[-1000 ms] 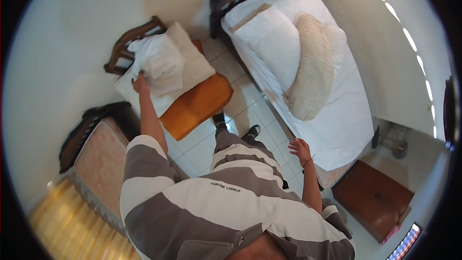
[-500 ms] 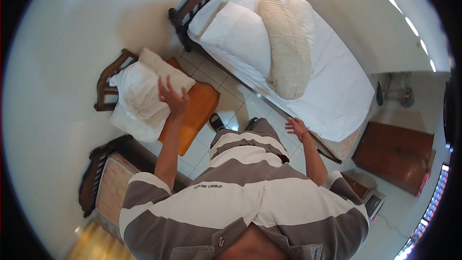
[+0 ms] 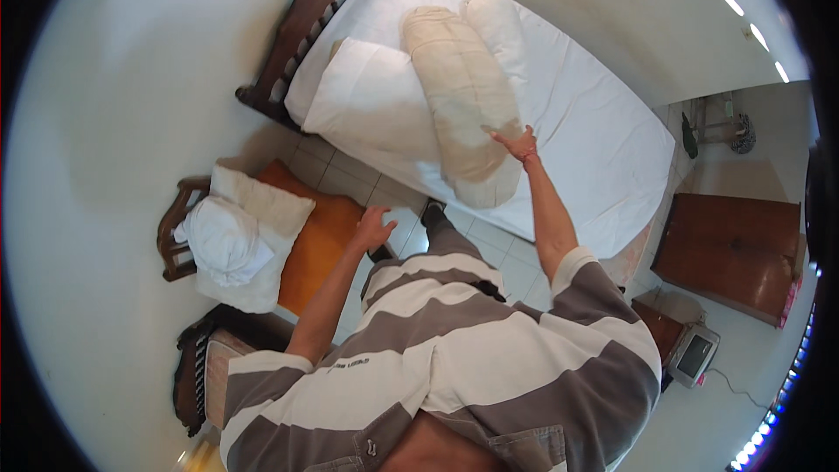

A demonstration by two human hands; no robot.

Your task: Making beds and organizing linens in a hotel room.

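A long beige bolster (image 3: 459, 92) lies slantwise on the bed, between a white pillow (image 3: 376, 92) on its left and a smaller white pillow (image 3: 496, 31) at its far right. My right hand (image 3: 520, 144) is over the bolster's right side near its closer end, fingers spread and holding nothing. Whether it touches the fabric I cannot tell. Lower and to the left, my left hand (image 3: 375, 229) hangs empty with fingers apart, by the corner of an orange-brown wooden surface (image 3: 328, 218). A white sheet (image 3: 590, 127) covers the mattress.
At left, a wooden chair back (image 3: 175, 227) stands beside a cream pillow (image 3: 262, 201) and a bundled white cloth (image 3: 223, 236). A dark carved bed frame (image 3: 301, 26) rises at the far left. A brown cabinet (image 3: 725, 253) and a small grey television (image 3: 696, 356) are at right.
I have stepped closer to the bed. My right hand has moved from the bed's near edge up to the bolster. My left hand has moved away from the pillows on the chair, rightward and lower.
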